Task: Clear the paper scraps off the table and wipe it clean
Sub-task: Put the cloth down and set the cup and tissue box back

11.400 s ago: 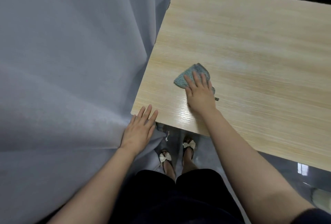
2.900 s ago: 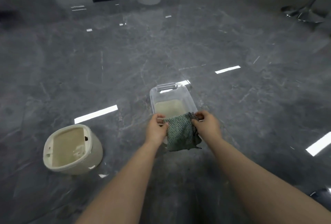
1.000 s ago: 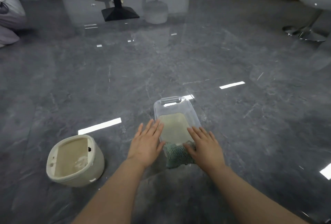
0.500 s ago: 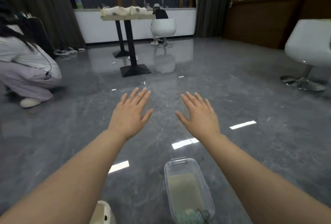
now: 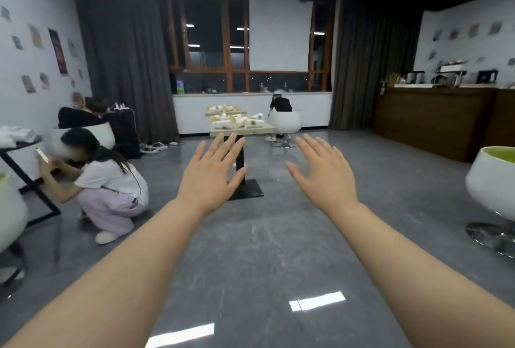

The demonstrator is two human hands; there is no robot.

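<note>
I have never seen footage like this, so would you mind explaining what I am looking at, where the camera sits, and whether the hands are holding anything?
There is no machine here: the camera is worn on a person's head and looks forward, so the two bare arms reaching into the picture are the wearer's own. The left hand and the right hand are both raised in the air with fingers spread, and neither holds anything. Below them is a shiny grey floor. Further back stands a pedestal table with pale items on top, too far away to identify. A person in a white top crouches at the left, and a white chair stands at the right edge.
</note>
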